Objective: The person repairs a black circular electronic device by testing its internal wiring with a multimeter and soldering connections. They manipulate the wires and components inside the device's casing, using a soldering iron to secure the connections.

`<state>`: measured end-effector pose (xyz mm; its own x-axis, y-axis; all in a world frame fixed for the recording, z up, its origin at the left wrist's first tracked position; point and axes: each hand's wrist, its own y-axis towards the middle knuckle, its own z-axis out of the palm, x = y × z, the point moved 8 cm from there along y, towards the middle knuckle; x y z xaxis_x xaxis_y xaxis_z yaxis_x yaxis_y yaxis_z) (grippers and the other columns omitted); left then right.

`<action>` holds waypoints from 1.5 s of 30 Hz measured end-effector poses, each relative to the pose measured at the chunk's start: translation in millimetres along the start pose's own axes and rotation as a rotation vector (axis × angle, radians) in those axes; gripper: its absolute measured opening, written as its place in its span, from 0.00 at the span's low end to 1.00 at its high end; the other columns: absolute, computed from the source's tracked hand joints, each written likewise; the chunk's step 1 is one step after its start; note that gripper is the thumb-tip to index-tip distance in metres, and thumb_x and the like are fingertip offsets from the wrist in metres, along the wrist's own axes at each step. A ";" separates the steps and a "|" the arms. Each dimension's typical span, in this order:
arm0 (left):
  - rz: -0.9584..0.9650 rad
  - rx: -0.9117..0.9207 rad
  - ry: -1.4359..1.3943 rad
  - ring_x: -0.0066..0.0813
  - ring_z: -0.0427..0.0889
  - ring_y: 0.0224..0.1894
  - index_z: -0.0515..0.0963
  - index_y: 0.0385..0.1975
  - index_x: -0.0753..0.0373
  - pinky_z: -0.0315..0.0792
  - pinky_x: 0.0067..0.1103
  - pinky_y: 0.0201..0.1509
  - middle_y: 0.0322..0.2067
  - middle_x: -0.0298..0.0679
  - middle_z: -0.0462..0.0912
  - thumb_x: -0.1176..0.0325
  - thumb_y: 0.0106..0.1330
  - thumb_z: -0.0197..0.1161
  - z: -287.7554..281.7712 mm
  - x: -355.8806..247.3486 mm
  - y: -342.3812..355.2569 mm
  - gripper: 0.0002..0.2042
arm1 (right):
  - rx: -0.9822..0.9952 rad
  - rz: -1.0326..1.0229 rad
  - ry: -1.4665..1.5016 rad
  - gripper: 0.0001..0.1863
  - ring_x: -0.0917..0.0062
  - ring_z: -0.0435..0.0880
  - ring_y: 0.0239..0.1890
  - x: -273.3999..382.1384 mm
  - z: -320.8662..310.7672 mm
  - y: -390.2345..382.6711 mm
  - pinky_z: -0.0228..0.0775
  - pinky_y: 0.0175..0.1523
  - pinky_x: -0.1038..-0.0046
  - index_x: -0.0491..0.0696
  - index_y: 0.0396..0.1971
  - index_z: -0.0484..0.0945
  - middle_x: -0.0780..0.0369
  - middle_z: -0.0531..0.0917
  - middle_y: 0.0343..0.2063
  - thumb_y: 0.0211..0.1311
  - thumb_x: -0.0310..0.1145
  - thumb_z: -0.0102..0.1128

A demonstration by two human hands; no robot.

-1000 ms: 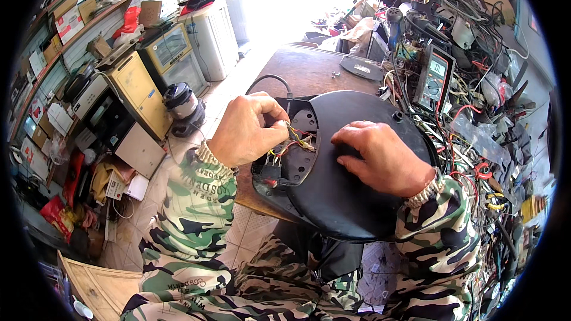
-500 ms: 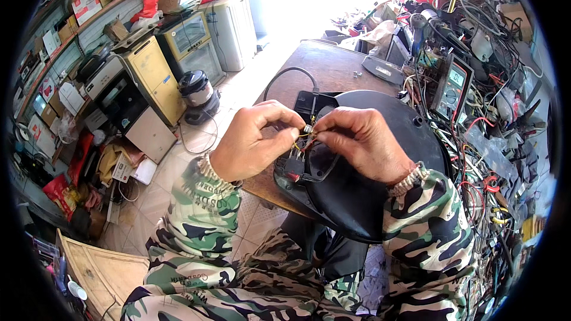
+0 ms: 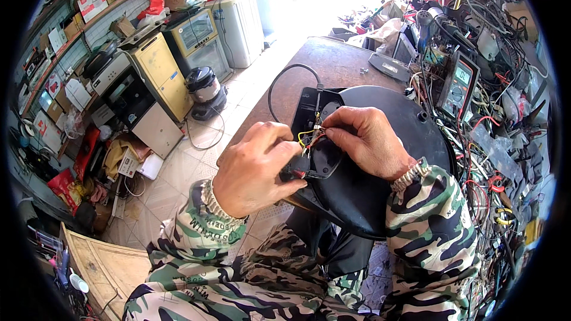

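An open black plastic housing (image 3: pixel 306 100) with yellow and red wires (image 3: pixel 305 137) inside sits at the edge of a round black appliance part (image 3: pixel 380 100). My right hand (image 3: pixel 376 145) is closed, its thumb and forefinger pinching the wires by a small whitish connector (image 3: pixel 318 125). At the near left end of the housing, my left hand (image 3: pixel 256 169) has its thumb and curled fingers on either side of the housing's edge, by a small red piece (image 3: pixel 299 173). Its fingers partly cover the housing. A black cord (image 3: pixel 285 70) loops out of the far end.
The parts lie on a brown worktable (image 3: pixel 333 53). A multimeter (image 3: pixel 459 86) stands at right, before a heap of cables and tools (image 3: pixel 493 160). Near the table's far right lies a dark flat case (image 3: pixel 388 66). On the floor at left are a cooker-like appliance (image 3: pixel 205 86) and cabinets (image 3: pixel 160 71).
My left hand has let go of the wires and moved down and left to the near end of the housing. My right hand still pinches the wires. The view has shifted slightly.
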<state>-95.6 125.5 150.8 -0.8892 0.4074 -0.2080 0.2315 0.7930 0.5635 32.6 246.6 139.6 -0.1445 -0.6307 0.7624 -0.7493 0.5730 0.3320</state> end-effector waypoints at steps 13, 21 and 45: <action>0.214 0.223 0.339 0.37 0.83 0.40 0.79 0.33 0.60 0.80 0.31 0.39 0.35 0.37 0.81 0.67 0.48 0.74 14.5 -28.8 19.8 0.13 | -0.080 -0.046 -0.065 0.09 0.72 0.87 0.36 -6.2 -1.6 3.6 0.78 0.46 0.71 0.38 0.39 0.85 0.54 0.88 0.31 0.62 0.26 0.64; 0.189 0.251 0.242 0.41 0.84 0.40 0.80 0.36 0.61 0.80 0.32 0.42 0.36 0.39 0.81 0.70 0.44 0.78 16.3 -24.2 22.4 0.18 | -0.055 -0.036 -0.017 0.08 0.76 0.88 0.35 -12.5 -2.5 7.5 0.78 0.45 0.73 0.37 0.37 0.86 0.54 0.89 0.31 0.60 0.24 0.65; -0.633 0.065 -1.087 0.23 0.84 0.33 0.79 0.52 0.71 0.81 0.20 0.36 0.39 0.39 0.85 0.67 0.77 0.60 23.9 81.3 10.5 0.13 | -0.061 0.084 0.367 0.05 0.87 0.80 0.26 -6.9 -2.6 -1.2 0.73 0.31 0.80 0.39 0.38 0.85 0.65 0.85 0.25 0.66 0.22 0.63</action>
<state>-156.0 177.8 120.7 -0.0747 0.0854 -0.9935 -0.0696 0.9934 0.0906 36.2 251.6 135.4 0.0454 -0.3568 0.9331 -0.7034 0.6518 0.2835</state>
